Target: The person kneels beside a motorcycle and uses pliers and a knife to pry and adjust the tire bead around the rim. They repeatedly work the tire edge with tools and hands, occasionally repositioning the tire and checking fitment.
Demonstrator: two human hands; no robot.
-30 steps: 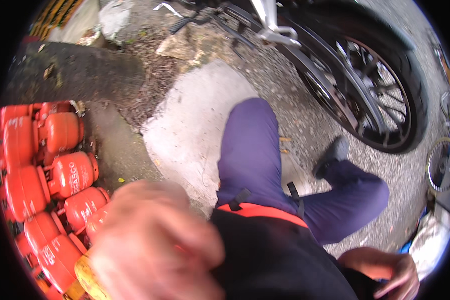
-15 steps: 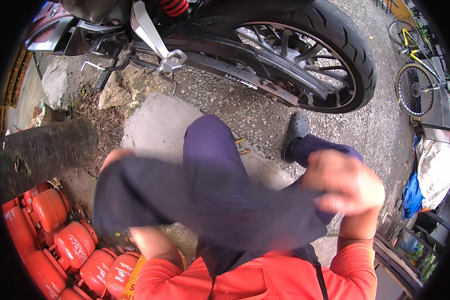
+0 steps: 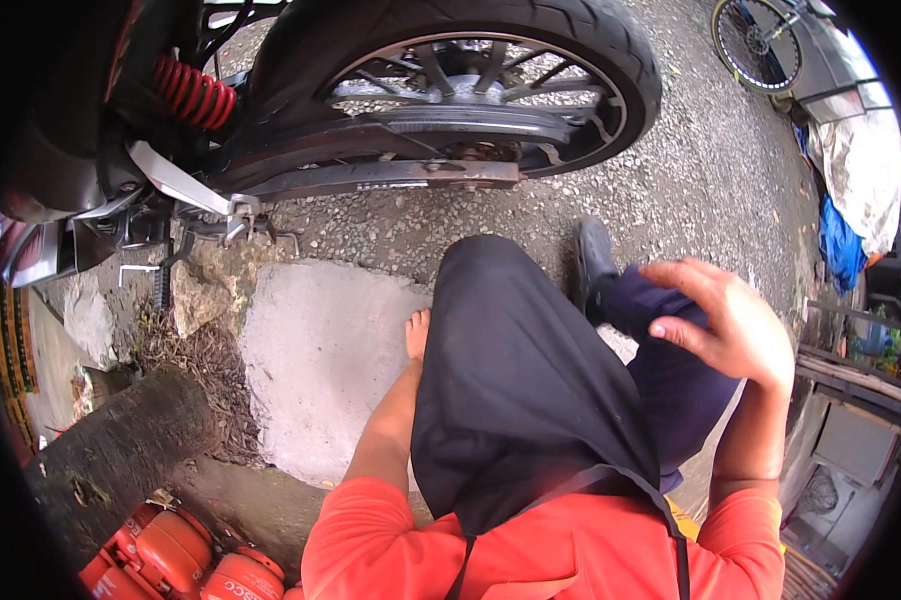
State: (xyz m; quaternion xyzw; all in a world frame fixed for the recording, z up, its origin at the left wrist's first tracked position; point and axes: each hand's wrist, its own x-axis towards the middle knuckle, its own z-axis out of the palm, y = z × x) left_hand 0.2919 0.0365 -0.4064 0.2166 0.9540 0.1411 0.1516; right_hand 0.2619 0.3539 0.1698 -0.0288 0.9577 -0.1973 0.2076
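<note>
A black apron (image 3: 531, 370) hangs from my neck and drapes over my raised left knee and lap. My left hand (image 3: 418, 335) reaches down on the left of that knee; only a few fingertips show, the rest being behind the apron. Over my right leg (image 3: 671, 390), in dark trousers, my right hand (image 3: 726, 320) is open, thumb and fingers apart and nothing in them. In front of me stands a motorcycle, its rear wheel (image 3: 461, 88) and black tyre (image 3: 626, 60) facing me. Its swingarm (image 3: 371, 178) runs below the wheel, and a silver footpeg bracket (image 3: 181, 180) sticks out toward me.
A pale concrete slab (image 3: 326, 370) lies left of my knee, with a log (image 3: 131, 440) and a rock (image 3: 199, 297) beyond it. Red gas cylinders (image 3: 176, 550) stand at the lower left. Gravel (image 3: 711, 170) spreads to the right, near a blue tarp (image 3: 841, 245) and a bicycle wheel (image 3: 758, 45).
The apron, held up in both hands before, now lies over my left knee. My left hand has gone down beside the knee, and my right has let go. The view has shifted.
</note>
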